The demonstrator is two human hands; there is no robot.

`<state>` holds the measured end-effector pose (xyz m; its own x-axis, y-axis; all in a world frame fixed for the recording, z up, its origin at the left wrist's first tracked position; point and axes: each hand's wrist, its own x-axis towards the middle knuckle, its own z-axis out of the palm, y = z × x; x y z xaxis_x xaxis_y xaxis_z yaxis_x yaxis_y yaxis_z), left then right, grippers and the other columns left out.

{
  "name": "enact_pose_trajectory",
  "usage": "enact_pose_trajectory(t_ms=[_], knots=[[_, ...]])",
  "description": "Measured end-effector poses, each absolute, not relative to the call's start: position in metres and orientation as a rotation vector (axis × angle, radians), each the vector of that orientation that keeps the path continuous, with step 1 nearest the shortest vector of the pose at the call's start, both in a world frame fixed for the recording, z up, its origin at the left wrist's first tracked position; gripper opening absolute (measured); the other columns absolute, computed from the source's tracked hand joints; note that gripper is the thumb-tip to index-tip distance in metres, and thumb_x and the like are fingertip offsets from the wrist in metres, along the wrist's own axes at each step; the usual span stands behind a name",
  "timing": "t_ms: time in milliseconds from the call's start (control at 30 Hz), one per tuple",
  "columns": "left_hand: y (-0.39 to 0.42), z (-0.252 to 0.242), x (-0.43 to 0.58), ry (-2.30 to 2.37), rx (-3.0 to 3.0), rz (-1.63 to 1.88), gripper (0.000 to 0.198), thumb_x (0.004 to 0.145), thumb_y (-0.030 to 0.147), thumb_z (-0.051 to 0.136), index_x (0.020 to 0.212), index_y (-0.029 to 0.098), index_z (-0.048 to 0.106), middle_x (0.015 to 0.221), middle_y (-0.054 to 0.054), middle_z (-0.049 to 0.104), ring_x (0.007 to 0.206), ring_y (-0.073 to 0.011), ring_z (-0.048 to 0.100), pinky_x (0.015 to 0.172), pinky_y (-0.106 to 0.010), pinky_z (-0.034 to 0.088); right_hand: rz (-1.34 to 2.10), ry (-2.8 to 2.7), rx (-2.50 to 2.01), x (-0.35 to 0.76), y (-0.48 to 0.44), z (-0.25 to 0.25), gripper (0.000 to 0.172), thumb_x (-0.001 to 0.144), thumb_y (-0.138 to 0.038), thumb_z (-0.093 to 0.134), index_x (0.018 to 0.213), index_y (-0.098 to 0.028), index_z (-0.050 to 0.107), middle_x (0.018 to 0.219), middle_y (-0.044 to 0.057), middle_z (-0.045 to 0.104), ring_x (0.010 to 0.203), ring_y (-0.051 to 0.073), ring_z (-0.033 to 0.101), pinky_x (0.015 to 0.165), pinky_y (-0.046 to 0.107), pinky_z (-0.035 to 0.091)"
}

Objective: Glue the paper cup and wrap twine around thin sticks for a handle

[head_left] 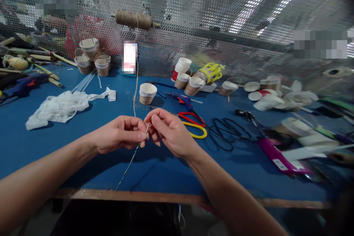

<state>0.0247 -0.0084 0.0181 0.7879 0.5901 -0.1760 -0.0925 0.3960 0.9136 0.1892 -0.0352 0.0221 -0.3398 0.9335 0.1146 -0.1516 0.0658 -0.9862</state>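
Note:
My left hand pinches a length of jute twine between thumb and fingertips. The strand runs up to a twine spool mounted on a rod at the mesh. Below my fingers a thin twisted tail hangs toward the front edge. Close against it, my right hand has its thumb and fingers closed around a short upright bit of the twine. Behind both hands stands a small twine-wrapped cup with white lace at its rim. Red-and-yellow-handled scissors lie just beyond my right hand.
White lace is heaped at left, near stacked cups with handles. A blue glue gun, more cups and a coiled black cord lie right of centre. A purple object rests far right. Perforated mesh closes the back.

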Motion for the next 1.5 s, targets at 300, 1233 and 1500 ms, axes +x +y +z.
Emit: enact_pose_trajectory(t_ms=[300, 1233, 1500], knots=[[-0.008, 0.017, 0.024, 0.479, 1.052, 0.452, 0.02, 0.067, 0.024, 0.068, 0.068, 0.013, 0.051, 0.057, 0.001, 0.058, 0.041, -0.003, 0.033, 0.041, -0.019, 0.017, 1.333, -1.432, -0.916, 0.188, -0.037, 0.022, 0.022, 0.081, -0.038, 0.054, 0.074, -0.017, 0.052, 0.057, -0.005, 0.05, 0.046, 0.005, 0.044, 0.04, 0.017, 0.036], [-0.013, 0.03, 0.023, 0.852, 1.776, 0.621, 0.013, 0.071, 0.024, 0.054, 0.064, 0.015, 0.048, 0.053, 0.006, 0.042, 0.048, -0.0062, 0.034, 0.045, -0.02, 0.027, 1.024, -1.657, -1.169, 0.19, -0.035, 0.023, 0.025, 0.084, -0.04, 0.045, 0.071, -0.019, 0.045, 0.059, -0.004, 0.048, 0.048, 0.007, 0.046, 0.043, 0.019, 0.037], [-0.018, 0.029, 0.024, 0.944, 2.046, 0.667, 0.011, 0.072, 0.017, 0.05, 0.061, 0.015, 0.049, 0.052, 0.004, 0.046, 0.049, -0.0071, 0.038, 0.046, -0.019, 0.03, 0.461, -1.873, -1.189, 0.187, -0.036, 0.017, 0.021, 0.083, -0.026, 0.047, 0.064, -0.02, 0.043, 0.057, -0.003, 0.045, 0.053, 0.009, 0.042, 0.053, 0.024, 0.036]])
